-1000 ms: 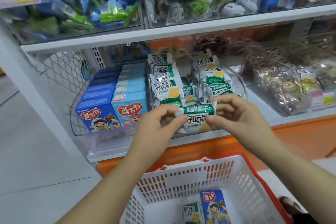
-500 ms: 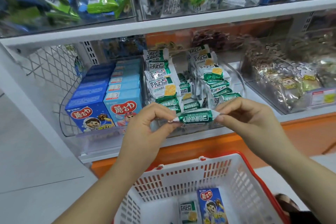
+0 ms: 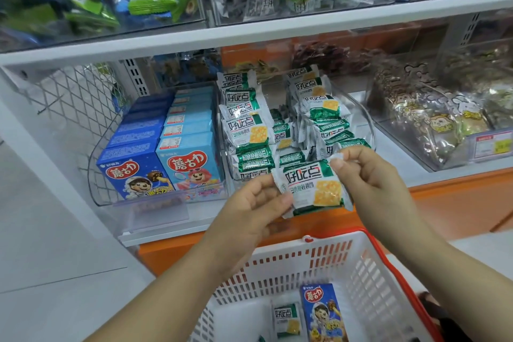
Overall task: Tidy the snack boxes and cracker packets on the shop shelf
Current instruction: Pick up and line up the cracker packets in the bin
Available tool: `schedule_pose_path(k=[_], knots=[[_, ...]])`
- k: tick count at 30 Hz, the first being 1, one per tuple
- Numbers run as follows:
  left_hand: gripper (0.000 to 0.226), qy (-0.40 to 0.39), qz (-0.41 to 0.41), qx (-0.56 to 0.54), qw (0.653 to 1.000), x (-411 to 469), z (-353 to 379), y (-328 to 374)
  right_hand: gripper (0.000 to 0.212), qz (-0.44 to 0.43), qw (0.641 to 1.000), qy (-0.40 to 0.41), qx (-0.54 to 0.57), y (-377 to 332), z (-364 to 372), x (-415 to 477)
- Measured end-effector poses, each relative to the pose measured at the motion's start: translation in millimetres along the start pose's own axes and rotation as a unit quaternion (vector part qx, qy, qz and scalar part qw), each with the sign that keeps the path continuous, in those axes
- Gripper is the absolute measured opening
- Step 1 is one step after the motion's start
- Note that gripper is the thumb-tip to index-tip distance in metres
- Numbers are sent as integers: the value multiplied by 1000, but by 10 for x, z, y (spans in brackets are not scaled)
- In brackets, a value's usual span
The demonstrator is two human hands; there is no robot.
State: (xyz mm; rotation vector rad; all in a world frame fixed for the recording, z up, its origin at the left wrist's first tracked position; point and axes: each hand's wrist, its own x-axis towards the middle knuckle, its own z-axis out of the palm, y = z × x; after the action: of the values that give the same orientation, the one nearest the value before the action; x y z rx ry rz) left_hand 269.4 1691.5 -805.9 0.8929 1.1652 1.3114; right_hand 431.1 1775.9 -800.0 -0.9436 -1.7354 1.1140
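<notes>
Two hands grip one cracker packet [image 3: 311,189] at frame centre, printed face toward the camera: the left hand [image 3: 249,203] pinches its lower-left edge between thumb and fingers, and the right hand [image 3: 369,175] pinches its upper-right sealed corner. The packet is held just in front of the rows of cracker packets [image 3: 244,125] standing in a clear bin [image 3: 363,119] on the shelf [image 3: 172,228], with dark blue snack boxes [image 3: 133,175] and light blue snack boxes [image 3: 191,169] lined up at centre left. At lower right, a white basket [image 3: 361,272] with a red rim contains one loose packet [image 3: 287,319] and one blue box [image 3: 323,314].
</notes>
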Motion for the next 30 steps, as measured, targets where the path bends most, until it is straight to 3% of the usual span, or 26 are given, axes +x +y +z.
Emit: schedule_pose_path(k=[6,9,13,17,20,24,27,30], knots=[[42,1,-68,-106,992,42,0,16,20,109,989,-35,92,38,-24,16],[45,5,-94,-102,990,73,-38,47,18,200,954,-49,217,74,-34,64],[57,21,-109,-102,989,110,-97,68,20,240,926,-67,282,88,-37,77],[49,25,-103,-90,990,104,-139,72,17,217,949,-82,215,97,-42,84],[34,41,-82,-15,996,106,-183,26,17,186,968,-90,142,83,-46,62],[11,89,-39,136,986,140,-270,-35,16,210,943,-148,209,-46,-31,10],[10,116,-37,127,985,159,-303,-44,16,217,933,-205,202,-133,-53,-8],[10,123,-37,110,986,167,-304,-52,15,219,940,-203,163,-113,-73,1]])
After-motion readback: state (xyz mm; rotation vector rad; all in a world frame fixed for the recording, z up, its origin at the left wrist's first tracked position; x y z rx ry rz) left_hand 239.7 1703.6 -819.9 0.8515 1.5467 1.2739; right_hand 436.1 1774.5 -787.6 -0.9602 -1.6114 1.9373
